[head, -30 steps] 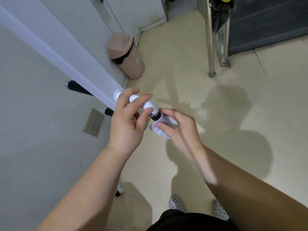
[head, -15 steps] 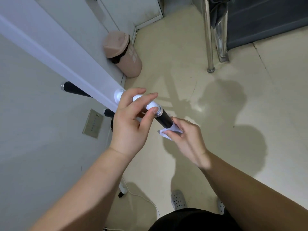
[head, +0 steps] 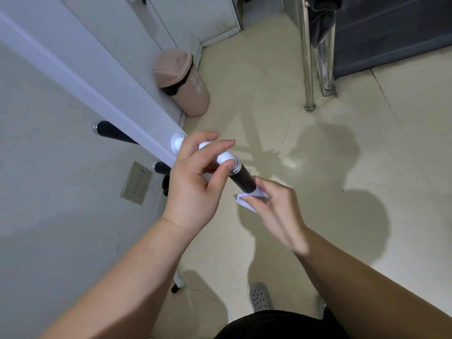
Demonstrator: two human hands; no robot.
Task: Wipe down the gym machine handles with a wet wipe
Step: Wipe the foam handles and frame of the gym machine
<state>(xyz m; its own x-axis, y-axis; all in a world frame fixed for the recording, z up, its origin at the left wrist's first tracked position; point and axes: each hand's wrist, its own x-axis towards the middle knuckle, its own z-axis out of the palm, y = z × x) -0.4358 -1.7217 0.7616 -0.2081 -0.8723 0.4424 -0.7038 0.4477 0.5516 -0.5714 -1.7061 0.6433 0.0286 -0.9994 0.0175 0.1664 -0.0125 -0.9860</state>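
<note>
I am looking down on a pale floor (head: 330, 155) that fills everything right of and beyond the fingers, with the person's shadow lying across it. Left of the fingers is a grey wall (head: 49, 228). A white beam (head: 85, 77) slants from the top left corner down to just behind the left fingers. Well beyond the fingers a tan bin (head: 188, 91) with a swing lid stands by the wall, and further right two steel posts (head: 307, 57) rise from the floor beside a dark panel (head: 391, 33).

I have the left hand (head: 193, 192) wrapped round the handle (head: 242, 179). Its fingers (head: 215, 144) curl over the white stem that comes out of the beam, and the thumb tip sits on the metal ring where the black part begins. The black part pokes out past those fingers toward the right hand (head: 276, 209). That hand pinches the wipe (head: 247, 204), thumb and forefinger closed on it, and holds the white sheet against the free end of the handle. A corner of the sheet hangs below the fingertips, and the other fingers are bent in close behind it.

Left of the left hand two more black grips stick out from under the beam: the far grip (head: 112, 132) well apart from the knuckles, the near grip (head: 162, 168) just beside them. Below the near grip a small plate (head: 135, 183) is fixed to the wall. Under the wrists I make out a grey shoe (head: 260, 297) and a thin white cable (head: 208, 293) on the floor
</note>
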